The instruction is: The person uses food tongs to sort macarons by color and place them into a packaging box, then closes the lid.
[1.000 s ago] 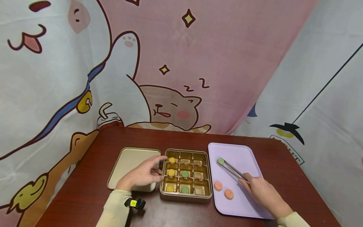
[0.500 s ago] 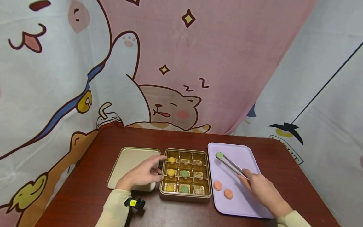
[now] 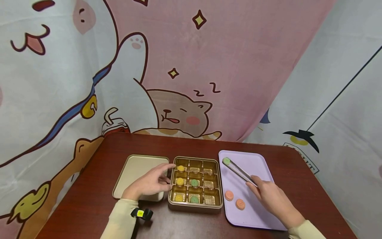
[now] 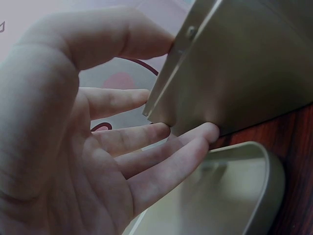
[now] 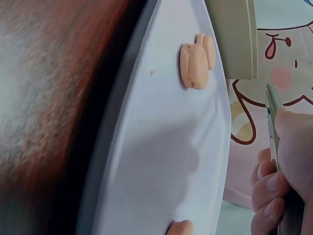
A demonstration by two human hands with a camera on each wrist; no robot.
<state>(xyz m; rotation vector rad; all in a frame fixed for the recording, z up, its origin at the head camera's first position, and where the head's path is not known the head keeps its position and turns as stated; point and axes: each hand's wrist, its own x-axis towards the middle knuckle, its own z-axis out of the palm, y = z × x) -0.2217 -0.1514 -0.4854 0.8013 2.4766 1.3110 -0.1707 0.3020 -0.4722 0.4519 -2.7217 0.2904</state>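
Observation:
A gold tin point(image 3: 195, 206) with nine compartments stands mid-table; its left column holds yellow cookies point(image 3: 180, 168) and its middle column two green ones point(image 3: 194, 183). My left hand point(image 3: 152, 182) rests against the tin's left wall point(image 4: 230, 83), fingers nearly straight. My right hand point(image 3: 273, 198) grips metal tongs point(image 3: 238, 172) that pinch a green cookie point(image 3: 226, 161) over the far left part of the lilac tray point(image 3: 259, 159). Two orange cookies point(image 3: 229, 195) lie on the tray's near left; one orange cookie point(image 5: 196, 60) shows in the right wrist view.
The tin's lid point(image 3: 134, 169) lies upturned left of the tin, under my left wrist. The table is dark red wood point(image 3: 89, 199). A cartoon-printed curtain point(image 3: 179, 66) hangs close behind it. The lid's rounded rim point(image 4: 264, 166) shows beneath my left fingers.
My right hand has moved the tongs and green cookie up and leftward across the tray toward the tin. The left hand has stayed on the tin's side.

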